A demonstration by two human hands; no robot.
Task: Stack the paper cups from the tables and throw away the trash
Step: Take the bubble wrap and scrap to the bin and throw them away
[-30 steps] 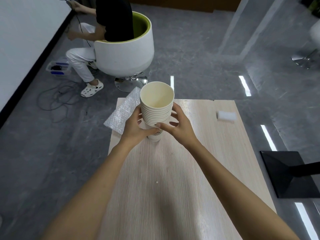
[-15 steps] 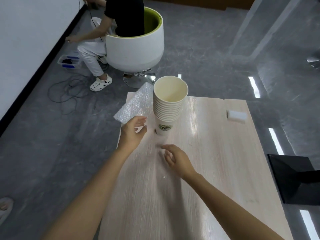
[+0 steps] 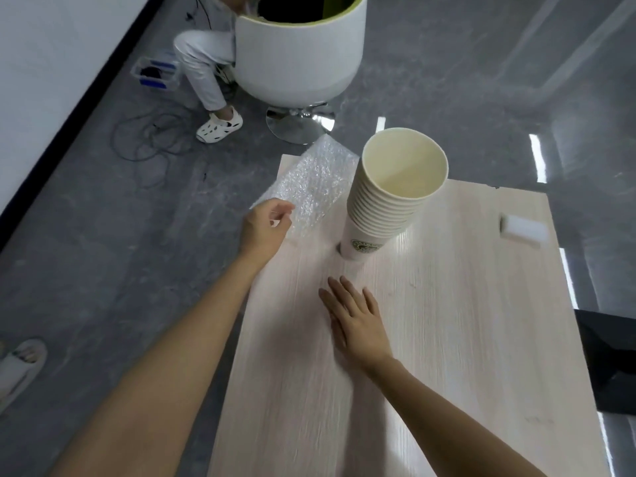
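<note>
A tall stack of white paper cups [image 3: 389,201] stands upright on the light wooden table [image 3: 447,339], leaning slightly, with a green logo on the bottom cup. Left of it a sheet of bubble wrap [image 3: 316,180] lies over the table's far left corner. My left hand [image 3: 265,228] is at the sheet's near edge, thumb and fingers curled onto it. In front of the cups my right hand [image 3: 358,321] lies flat on the tabletop with straight fingers, holding nothing.
A white foam block [image 3: 523,232] lies near the table's right edge. Beyond the table a person sits in a white tub chair [image 3: 299,53] on a chrome base. Cables [image 3: 151,139] trail on the grey floor at left. A black base [image 3: 612,359] sits at right.
Both hands let go of the cup stack. My left hand moved left to the bubble wrap, and my right hand drew back and flattened on the table. The view tilted down.
</note>
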